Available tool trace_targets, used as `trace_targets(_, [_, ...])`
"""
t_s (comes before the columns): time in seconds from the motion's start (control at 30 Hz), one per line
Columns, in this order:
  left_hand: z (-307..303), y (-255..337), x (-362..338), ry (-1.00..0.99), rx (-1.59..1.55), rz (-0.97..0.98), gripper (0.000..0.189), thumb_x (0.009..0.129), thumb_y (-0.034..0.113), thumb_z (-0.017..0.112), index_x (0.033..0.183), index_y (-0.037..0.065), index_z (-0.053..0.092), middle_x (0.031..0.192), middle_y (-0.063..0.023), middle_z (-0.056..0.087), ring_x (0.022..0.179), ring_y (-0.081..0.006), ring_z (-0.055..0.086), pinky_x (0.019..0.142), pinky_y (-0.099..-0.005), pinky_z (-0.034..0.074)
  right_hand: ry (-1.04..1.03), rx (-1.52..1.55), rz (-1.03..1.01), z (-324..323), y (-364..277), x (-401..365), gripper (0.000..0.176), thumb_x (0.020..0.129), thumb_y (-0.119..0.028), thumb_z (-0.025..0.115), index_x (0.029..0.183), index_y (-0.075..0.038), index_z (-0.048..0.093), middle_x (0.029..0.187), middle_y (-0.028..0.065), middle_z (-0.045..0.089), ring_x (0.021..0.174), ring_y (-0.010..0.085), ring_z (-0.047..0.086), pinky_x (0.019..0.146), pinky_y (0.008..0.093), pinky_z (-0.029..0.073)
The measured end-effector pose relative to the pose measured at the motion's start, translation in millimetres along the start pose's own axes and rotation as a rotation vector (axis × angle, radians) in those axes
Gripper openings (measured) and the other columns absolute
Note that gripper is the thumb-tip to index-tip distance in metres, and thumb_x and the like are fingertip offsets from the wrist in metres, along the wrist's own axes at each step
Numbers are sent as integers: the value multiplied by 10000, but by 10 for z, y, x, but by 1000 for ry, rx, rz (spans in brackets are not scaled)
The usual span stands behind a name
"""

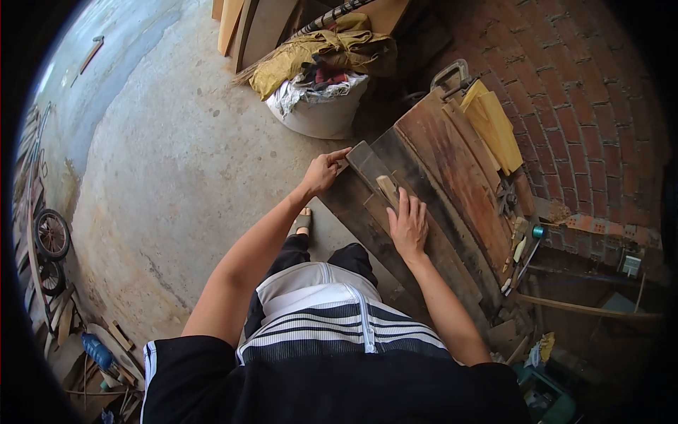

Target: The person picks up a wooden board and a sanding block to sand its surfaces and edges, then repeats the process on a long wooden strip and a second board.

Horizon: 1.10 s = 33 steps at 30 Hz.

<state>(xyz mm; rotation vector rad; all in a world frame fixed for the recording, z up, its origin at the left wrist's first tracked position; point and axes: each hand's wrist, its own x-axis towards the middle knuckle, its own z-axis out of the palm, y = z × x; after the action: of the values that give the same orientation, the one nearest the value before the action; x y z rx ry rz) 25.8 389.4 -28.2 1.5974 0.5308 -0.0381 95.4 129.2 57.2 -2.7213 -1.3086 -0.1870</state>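
A dark, worn workbench (pixel 445 155) made of planks stands in front of me to the right. On it lies a narrow wooden board (pixel 364 161) with its squared end at the bench's left side. My left hand (pixel 323 174) is at that end, index finger stretched along it and the other fingers curled; it appears to grip the board's corner. My right hand (pixel 409 227) rests open on the planks, fingers extended forward. Just ahead of its fingertips, a small pale wooden block (pixel 386 186) sticks up from the board. What lies under the right palm is hidden.
A white sack (pixel 318 106) topped with yellow cloth (pixel 325 53) stands beyond the bench. A clamp (pixel 450 76), yellow wood pieces (pixel 492 124) and brushes (pixel 518 240) lie along its far side, near a brick wall (pixel 565 92). Wheels (pixel 51 234) and scrap wood lie at left.
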Motion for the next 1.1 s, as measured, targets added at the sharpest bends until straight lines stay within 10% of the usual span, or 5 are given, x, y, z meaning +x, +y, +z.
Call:
trace_targets(0.27, [59, 9, -48, 43, -212, 5, 573, 891, 11, 418, 1444, 88, 549, 1271, -130, 689, 1069, -218, 692, 946, -323, 511, 43, 55, -5, 297, -600, 1345, 574, 882, -294, 723, 1359, -105, 466, 1085, 122, 551, 980, 330, 568, 781, 446, 534])
trace_targets(0.53, [6, 233, 36, 17, -533, -20, 505, 996, 171, 382, 1478, 97, 511, 1366, -98, 602, 1125, -200, 616, 1004, -340, 475, 57, -31, 7, -45, -29, -53, 577, 901, -311, 707, 1399, -112, 495, 1103, 117, 561, 967, 326, 586, 797, 429, 536])
trace_targets(0.87, [-114, -93, 53, 114, -177, 246, 426, 909, 110, 488, 1293, 56, 663, 1195, -136, 709, 1077, -214, 664, 974, -317, 489, 122, -136, 62, 6, -25, -195, 529, 947, -344, 644, 1404, -116, 505, 1107, 117, 565, 959, 319, 593, 776, 437, 522])
trace_targets(1.1, [43, -12, -71, 3, -425, -45, 410, 1029, 134, 443, 1406, 52, 580, 1287, -73, 654, 1165, -180, 605, 1029, -328, 461, 24, -68, -55, 19, 9, 75, 588, 911, -324, 694, 1413, -97, 490, 1098, 119, 553, 998, 329, 577, 803, 436, 522])
